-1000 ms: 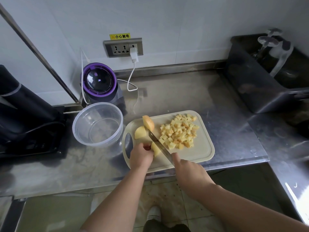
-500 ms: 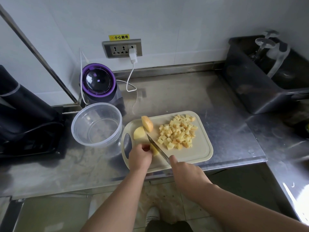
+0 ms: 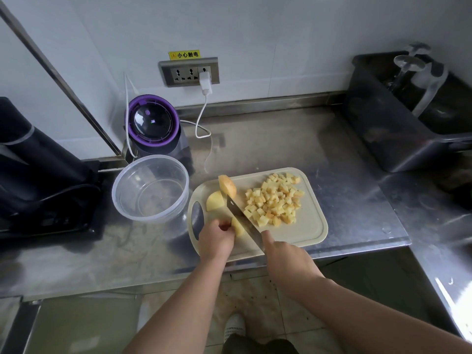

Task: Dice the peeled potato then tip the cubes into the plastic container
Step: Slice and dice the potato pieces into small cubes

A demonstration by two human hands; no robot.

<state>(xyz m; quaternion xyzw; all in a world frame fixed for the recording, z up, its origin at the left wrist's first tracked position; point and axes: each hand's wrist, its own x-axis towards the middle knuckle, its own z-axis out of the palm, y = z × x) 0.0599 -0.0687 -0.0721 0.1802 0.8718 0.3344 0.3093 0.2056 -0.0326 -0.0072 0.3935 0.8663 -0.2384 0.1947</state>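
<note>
A beige cutting board [image 3: 309, 226] lies on the steel counter. A pile of yellow potato cubes [image 3: 274, 199] covers its far right part. Two larger potato pieces sit at its far left: a wedge [image 3: 214, 200] and a slice [image 3: 227, 185]. My left hand [image 3: 216, 240] grips a potato piece [image 3: 237, 226] at the board's near left. My right hand [image 3: 287, 259] holds a knife [image 3: 241, 217]; its blade stands against that piece, pointing away from me. The clear plastic container [image 3: 150, 187] stands left of the board and holds nothing.
A purple-rimmed appliance [image 3: 153, 123] stands behind the container, with a white cable to the wall socket [image 3: 190, 72]. A black machine [image 3: 38, 175] is at the left. A dark bin [image 3: 398, 123] sits at the right. The counter's front edge runs just under my hands.
The knife blade has lifted and shifted slightly along the potato piece between cuts. My left hand keeps its hold on the piece. Cubes and container have not moved.
</note>
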